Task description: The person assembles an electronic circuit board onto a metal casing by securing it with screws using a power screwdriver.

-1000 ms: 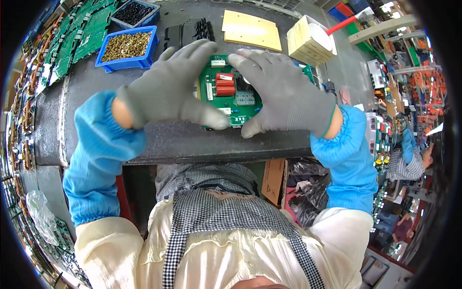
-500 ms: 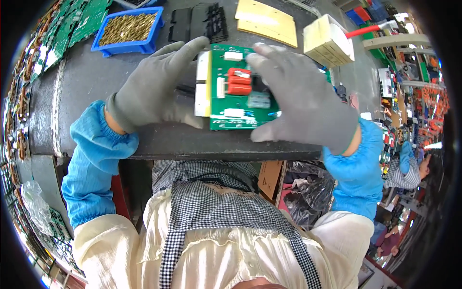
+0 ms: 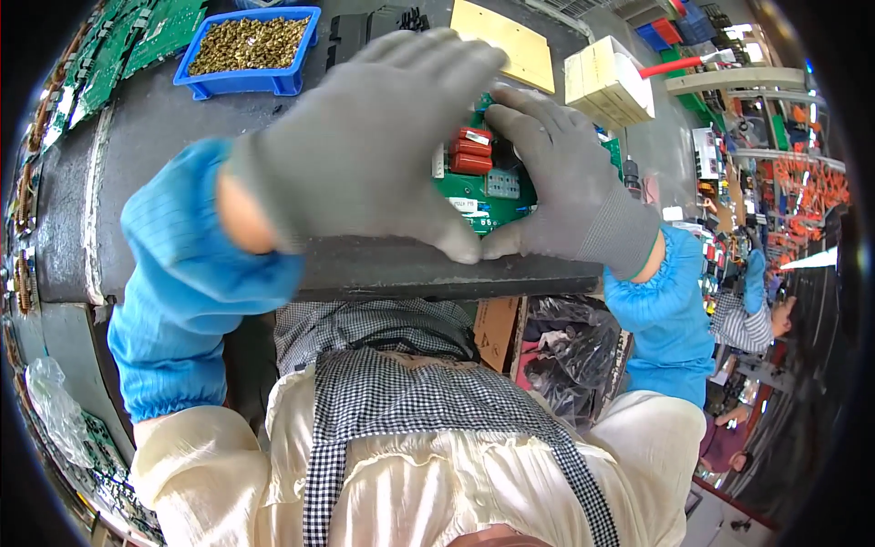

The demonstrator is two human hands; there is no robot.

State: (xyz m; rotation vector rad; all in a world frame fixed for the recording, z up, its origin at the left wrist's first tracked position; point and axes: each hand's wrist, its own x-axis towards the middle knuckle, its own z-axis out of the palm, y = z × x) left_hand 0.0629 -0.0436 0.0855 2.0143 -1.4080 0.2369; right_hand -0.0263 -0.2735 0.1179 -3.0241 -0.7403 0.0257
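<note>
A green circuit board [image 3: 467, 191] with red block components [image 3: 471, 151] lies near the bench's front edge. My right hand [image 3: 570, 178], in a grey glove, grips its right side, thumb at the near edge and fingers curled over the far part. My left hand [image 3: 374, 150], gloved alike and slightly blurred, spreads over the board's left part with fingers stretched toward the far right. Its thumb points at the near edge, close to the right thumb. The board's left side is hidden beneath this hand; whether the palm touches it I cannot tell.
A blue bin [image 3: 251, 80] of small brass-coloured parts stands at the far left, beside stacked green boards [image 3: 150, 41]. Black parts [image 3: 351, 36] and yellow sheets [image 3: 506, 46] lie at the back. A pale box [image 3: 606, 87] with a red-handled tool [image 3: 679, 66] stands at the right.
My left hand has moved right and up from beside the board to over its left part, covering the white and yellow edge. My right hand keeps its hold; its fingers are more bent.
</note>
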